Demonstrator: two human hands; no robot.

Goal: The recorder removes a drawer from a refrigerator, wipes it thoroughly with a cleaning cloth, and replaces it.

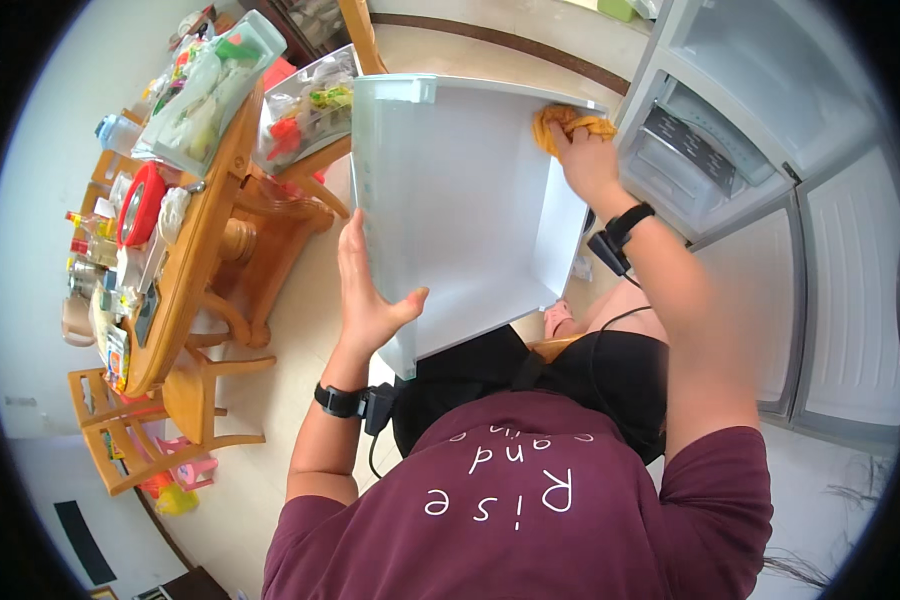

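A large white refrigerator drawer point(472, 202) with a clear greenish front lies tilted across my lap. My left hand point(371, 300) is against its clear front, fingers stretched along the outside and the thumb over the edge. At the drawer's far right corner, my right hand point(589, 161) presses a crumpled orange cloth point(559, 127) onto the rim and inner wall. The cloth is bunched under the fingers. Both wrists wear black straps with small black devices.
To the right stands an open refrigerator point(709, 142) with drawers inside. A wooden table point(195, 240) on the left bears bottles, a red-rimmed item and a clear drawer of food point(210, 105). Another filled bin point(315, 101) stands beside it. Wooden chairs point(187, 390) are at lower left.
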